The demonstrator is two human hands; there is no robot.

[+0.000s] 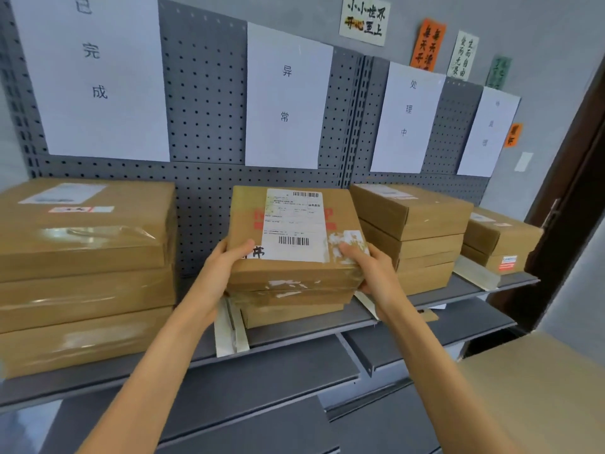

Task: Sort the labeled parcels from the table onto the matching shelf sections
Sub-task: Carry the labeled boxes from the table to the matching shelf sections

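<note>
A flat brown cardboard parcel (pixel 288 231) with a white shipping label lies on top of a short stack of parcels (pixel 294 311) in the shelf's second section, under a white paper sign (pixel 286 96). My left hand (pixel 229 262) grips its near left corner, thumb on top. At its near right corner my right hand (pixel 366 267) holds it the same way, fingers wrapped round the front edge.
A taller parcel stack (pixel 85 273) fills the left section, another stack (pixel 415 237) stands to the right, and a small stack (pixel 501 240) sits at the far right. The grey shelf (pixel 294 342) has a pegboard back. A dark door frame (pixel 569 191) is right.
</note>
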